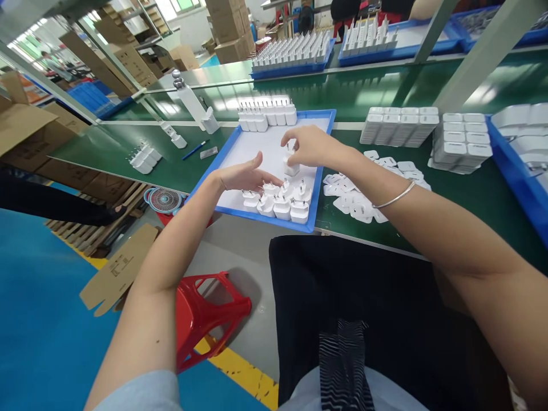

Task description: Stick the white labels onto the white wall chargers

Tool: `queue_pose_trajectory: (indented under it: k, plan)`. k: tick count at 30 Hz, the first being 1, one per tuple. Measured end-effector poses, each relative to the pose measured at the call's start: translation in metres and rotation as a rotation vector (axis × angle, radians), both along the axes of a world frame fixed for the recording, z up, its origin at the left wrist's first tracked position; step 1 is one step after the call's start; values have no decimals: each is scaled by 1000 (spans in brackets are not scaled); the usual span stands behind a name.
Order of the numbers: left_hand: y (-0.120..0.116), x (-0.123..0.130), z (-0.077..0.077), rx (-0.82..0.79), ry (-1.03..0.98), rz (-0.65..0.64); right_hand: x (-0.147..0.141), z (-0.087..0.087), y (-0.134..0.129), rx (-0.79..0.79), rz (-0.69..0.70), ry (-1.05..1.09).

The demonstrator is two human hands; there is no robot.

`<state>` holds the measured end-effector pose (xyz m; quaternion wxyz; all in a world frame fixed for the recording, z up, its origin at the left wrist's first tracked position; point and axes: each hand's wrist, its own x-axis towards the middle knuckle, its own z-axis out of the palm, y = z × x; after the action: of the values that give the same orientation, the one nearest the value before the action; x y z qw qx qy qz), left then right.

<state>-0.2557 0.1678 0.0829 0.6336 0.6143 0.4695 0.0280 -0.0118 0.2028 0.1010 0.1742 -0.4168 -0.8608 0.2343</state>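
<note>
My right hand [310, 145] is over the blue-rimmed tray [329, 123], its thumb and fingers closed on a white plug adapter [291, 166]. My left hand [244, 174] lies over the tray's near left part, thumb raised and fingers stretched out. Its fingertips reach behind a cluster of white plug adapters [282, 206] with their pins up; whether they touch any is hidden. At the tray's far end stand rows of similar adapters [268, 117]. Right of the tray, under my right forearm, lies a loose pile of flat white plastic pieces [357, 197].
Stacked white cases [400, 125] stand right of the tray, near a blue bin [520, 171]. Several adapters [144, 158], a blue pen [196, 149] and a tall white dispenser [188, 100] are on the left bench. A red stool [214, 314] stands below; metal posts flank the bench.
</note>
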Motion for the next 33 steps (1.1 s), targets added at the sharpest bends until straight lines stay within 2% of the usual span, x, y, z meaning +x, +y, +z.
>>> queue_pose_trajectory:
  k: [3,5,7,11,13,15,17,18,20,22,24,26,29,33]
  plan:
    - [-4,-34,14,27,-25,108,-14,14,-6,-127,135,82]
    - [-8,-55,19,171,-21,309,-32,18,-12,-148,239,102]
    - [-13,-66,17,263,-8,438,-50,19,-18,-136,344,44]
    - [-28,-57,-2,181,26,370,-65,25,-22,-237,480,-165]
    - [-34,-48,-10,164,32,365,-56,31,-11,-296,480,-111]
    - [-38,-43,-14,172,31,391,-39,34,10,-214,366,19]
    - [-40,-40,-12,162,34,396,-20,28,35,8,103,63]
    - [-40,-39,-10,157,38,393,-11,22,47,64,18,36]
    - [-39,-37,-5,156,53,384,2,5,66,56,-49,-68]
    - [-38,-35,-1,161,73,365,8,-11,73,-25,-20,-104]
    - [-37,-33,0,147,95,336,10,-19,68,-101,20,-83]
    - [-36,-34,-2,134,121,329,10,-17,52,-201,98,-94]
    - [-36,-35,-4,129,139,343,12,0,23,-362,273,-230]
    - [-36,-28,1,115,135,287,18,19,0,-435,290,-272]
